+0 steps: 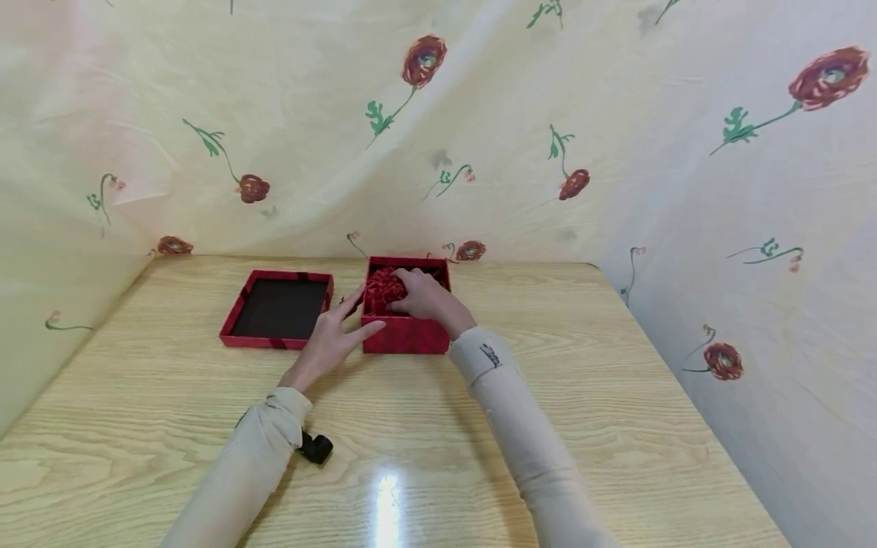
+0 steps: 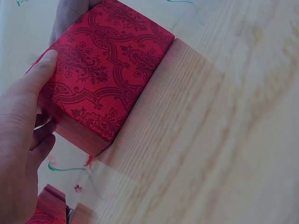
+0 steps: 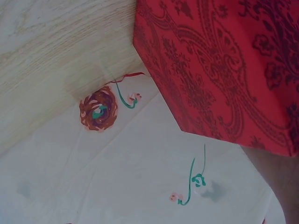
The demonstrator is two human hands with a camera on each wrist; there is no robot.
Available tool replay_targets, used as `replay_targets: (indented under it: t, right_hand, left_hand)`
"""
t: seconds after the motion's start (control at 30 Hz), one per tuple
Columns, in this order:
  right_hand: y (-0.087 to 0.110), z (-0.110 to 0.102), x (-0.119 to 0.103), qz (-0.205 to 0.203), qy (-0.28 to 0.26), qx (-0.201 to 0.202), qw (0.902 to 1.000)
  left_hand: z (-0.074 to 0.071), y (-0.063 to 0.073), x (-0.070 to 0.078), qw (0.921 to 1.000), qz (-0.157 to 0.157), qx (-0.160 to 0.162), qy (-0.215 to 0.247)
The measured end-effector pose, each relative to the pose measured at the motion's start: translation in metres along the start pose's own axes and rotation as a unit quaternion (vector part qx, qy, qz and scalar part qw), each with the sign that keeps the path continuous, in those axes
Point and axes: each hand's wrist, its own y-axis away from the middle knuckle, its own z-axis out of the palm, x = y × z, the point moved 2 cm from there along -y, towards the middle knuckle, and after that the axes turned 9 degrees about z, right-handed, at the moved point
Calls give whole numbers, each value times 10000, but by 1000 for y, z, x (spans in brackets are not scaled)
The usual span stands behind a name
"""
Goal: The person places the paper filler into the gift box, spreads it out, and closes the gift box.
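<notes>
A red patterned box (image 1: 404, 336) stands uncovered on the table, filled with red shredded paper (image 1: 382, 288). My left hand (image 1: 327, 335) holds the box at its front left corner. In the left wrist view, the thumb of my left hand (image 2: 21, 116) lies on the patterned front wall of the box (image 2: 93, 70), fingers bent against its side. My right hand (image 1: 426, 295) reaches over the front rim into the box, thumb and fingers curved around the shreds. The right wrist view shows the outside of the box (image 3: 210, 70); its wall hides the fingers there.
Left of the box lies its red lid (image 1: 253, 342), black inside facing up. A short red ribbon (image 3: 126, 75) shows beside the box in the right wrist view. Behind the wooden table (image 1: 589, 327) hangs a flowered cloth (image 1: 308, 114). A black device (image 1: 317, 449) sits at my left wrist.
</notes>
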Motion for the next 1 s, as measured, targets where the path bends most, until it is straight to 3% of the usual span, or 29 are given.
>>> replay_targets:
  t: [0.23, 0.5, 0.83, 1.0]
  right_hand:
    - [-7, 3, 2, 27, 88, -90, 9999]
    - [6, -6, -2, -113, 217, -35, 9997]
    - [29, -16, -18, -699, 467, 1149, 9898]
    - [24, -3, -22, -885, 581, 727, 9917]
  left_hand:
    - [1, 0, 0, 10000, 20, -22, -2]
    - [1, 0, -2, 10000, -19, -27, 6]
    - [0, -2, -1, 9999, 91, 66, -33]
    - [0, -1, -1, 9999, 67, 70, -36]
